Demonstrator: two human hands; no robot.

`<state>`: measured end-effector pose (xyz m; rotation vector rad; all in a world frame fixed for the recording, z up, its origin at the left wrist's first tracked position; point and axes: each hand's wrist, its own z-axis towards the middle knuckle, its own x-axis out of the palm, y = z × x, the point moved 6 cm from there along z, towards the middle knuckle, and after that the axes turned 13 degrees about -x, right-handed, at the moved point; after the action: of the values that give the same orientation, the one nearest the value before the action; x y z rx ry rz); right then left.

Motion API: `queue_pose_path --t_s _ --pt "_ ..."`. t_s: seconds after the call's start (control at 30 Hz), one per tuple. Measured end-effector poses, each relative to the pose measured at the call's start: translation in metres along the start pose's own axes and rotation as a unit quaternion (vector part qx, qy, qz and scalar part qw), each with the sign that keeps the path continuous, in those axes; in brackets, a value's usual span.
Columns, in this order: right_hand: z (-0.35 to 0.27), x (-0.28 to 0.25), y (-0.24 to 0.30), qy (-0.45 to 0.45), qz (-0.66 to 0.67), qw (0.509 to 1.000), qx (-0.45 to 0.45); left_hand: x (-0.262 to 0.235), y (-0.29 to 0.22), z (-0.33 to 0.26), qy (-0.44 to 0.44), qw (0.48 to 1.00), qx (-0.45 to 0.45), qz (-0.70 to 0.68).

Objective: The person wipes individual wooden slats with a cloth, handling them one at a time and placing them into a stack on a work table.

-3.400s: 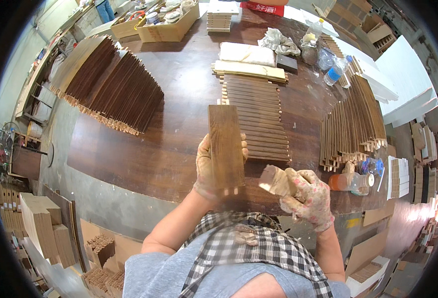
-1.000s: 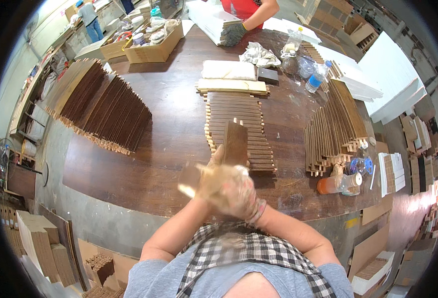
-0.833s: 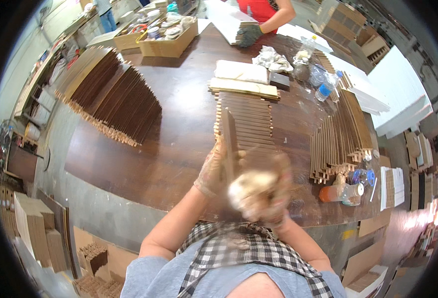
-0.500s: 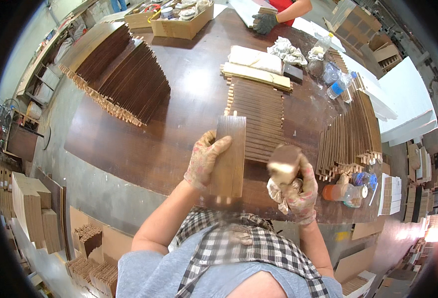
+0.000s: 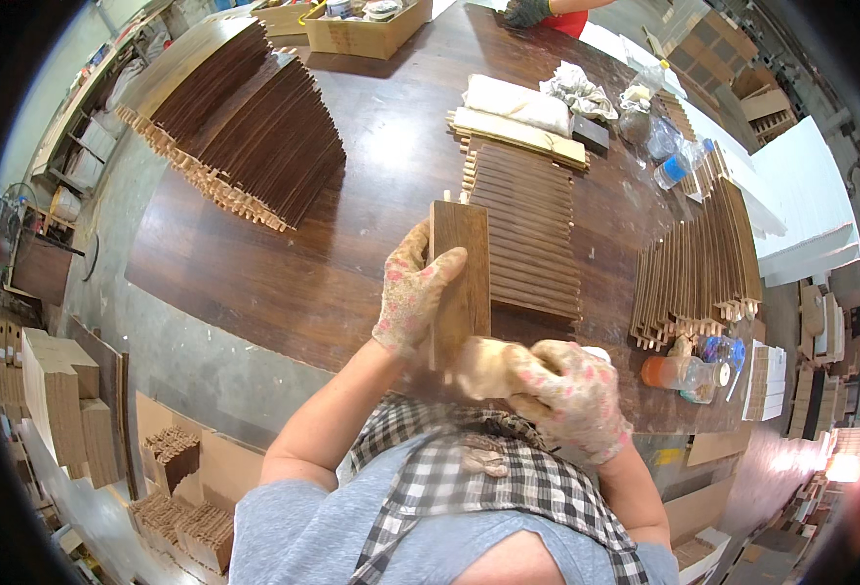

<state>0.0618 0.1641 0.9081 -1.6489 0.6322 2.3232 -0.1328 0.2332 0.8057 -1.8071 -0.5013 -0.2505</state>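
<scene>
My left hand, in a flower-patterned glove, is wrapped round a brown wooden slat with pale dowel pegs at its top end. The slat stands tilted up above the near table edge, its narrow side turned partly toward me. At its lower end, my right hand, gloved alike, presses a pale pad against or close to the wood. Motion blurs the pad, and the fingers cover much of it. Beyond the slat lies a row of similar brown slats with pegs on both sides.
Tall slat stacks stand at the left and right of the brown table. Bottles sit at the near right, with white rags farther back. A cardboard box and a co-worker's dark-gloved hand are at the far side.
My right hand has moved left and down, bringing the pad from beside the slat to its lower end. The slat has turned a little, showing its side. The co-worker's hand has shifted farther away.
</scene>
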Motion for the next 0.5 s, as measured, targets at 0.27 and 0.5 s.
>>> queue_pose_path --t_s 0.27,0.5 --pt "-0.035 -0.017 -0.031 -0.109 0.098 0.98 0.135 0.012 0.018 0.005 0.116 0.965 -0.105 -0.21" --pt "-0.058 -0.017 -0.046 -0.187 0.13 0.958 0.173 0.033 0.036 -0.005 0.233 0.886 -0.19 -0.353"
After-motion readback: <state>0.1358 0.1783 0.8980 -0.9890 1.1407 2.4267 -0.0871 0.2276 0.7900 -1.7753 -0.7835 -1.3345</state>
